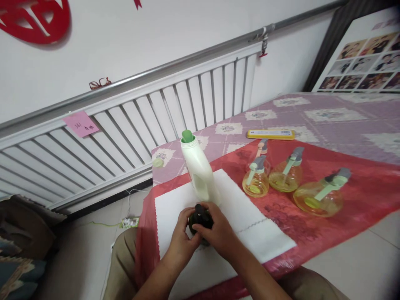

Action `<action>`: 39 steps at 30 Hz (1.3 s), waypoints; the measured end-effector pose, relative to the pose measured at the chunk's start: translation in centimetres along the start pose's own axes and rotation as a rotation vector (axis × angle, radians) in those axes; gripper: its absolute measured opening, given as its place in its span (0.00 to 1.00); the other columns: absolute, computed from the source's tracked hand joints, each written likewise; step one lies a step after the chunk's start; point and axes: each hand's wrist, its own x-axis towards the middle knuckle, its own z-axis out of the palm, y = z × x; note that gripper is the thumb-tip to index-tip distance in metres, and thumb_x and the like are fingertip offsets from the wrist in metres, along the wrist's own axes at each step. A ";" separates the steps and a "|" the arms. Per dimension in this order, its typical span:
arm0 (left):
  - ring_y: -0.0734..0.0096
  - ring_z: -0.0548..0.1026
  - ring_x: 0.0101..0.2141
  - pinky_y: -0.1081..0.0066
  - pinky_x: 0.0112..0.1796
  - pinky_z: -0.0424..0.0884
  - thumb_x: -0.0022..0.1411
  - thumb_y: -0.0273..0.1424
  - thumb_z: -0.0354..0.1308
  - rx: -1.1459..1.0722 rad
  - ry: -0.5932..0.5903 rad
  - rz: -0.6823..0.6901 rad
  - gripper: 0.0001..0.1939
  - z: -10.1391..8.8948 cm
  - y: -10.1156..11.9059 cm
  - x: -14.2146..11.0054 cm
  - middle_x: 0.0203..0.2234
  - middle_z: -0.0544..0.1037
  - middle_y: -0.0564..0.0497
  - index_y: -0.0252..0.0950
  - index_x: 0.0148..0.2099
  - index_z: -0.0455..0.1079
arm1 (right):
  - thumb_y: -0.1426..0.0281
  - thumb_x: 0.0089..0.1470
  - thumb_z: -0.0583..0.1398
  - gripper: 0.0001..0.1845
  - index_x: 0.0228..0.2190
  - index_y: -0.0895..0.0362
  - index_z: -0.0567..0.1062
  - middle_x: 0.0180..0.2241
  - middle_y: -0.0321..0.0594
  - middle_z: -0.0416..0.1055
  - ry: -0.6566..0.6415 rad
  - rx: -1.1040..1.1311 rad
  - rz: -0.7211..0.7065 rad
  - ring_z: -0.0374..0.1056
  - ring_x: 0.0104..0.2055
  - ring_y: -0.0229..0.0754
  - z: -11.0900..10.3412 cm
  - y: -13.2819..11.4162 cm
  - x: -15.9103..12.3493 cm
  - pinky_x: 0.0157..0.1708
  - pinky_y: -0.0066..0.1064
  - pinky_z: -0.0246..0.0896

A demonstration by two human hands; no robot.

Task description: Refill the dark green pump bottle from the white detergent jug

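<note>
Both bare hands were closed around a small dark container point(204, 218), the left hand point(182, 234) curled along its left side and the right hand point(219, 228) along its right, with the right thumb pressed across its front. A black piece stuck up from the container's top between the fingers. The container was low in the middle of the view, over a white sheet point(265, 243) with zigzag edges; whether its base touched the sheet was hidden by the hands.

Just beyond the hands stood a tall white bottle point(200, 168), its neck uncovered and a green spout point(187, 136) showing inside. Under the white sheet spread a shiny red covering point(353, 196), laid over a lavender patterned tablecloth point(337, 143). To the right on the red covering were three rounded clear dispensers point(255, 186) of yellow liquid with grey and green tops, and a pink-armed dispenser point(260, 151) partly hidden behind the nearest left one. Beyond them lay a long yellow case point(271, 134). A white radiator point(140, 125) lined the wall behind the table.
</note>
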 end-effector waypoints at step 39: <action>0.59 0.67 0.47 0.57 0.49 0.65 0.46 0.24 0.62 -0.137 0.083 0.053 0.24 0.2 -1.2 0.6 0.44 0.69 0.48 0.39 0.48 0.63 | 0.69 0.47 0.63 0.08 0.33 0.56 0.71 0.31 0.36 0.70 -0.223 -0.738 -0.053 0.68 0.35 0.42 -1.2 -6.6 1.6 0.37 0.33 0.63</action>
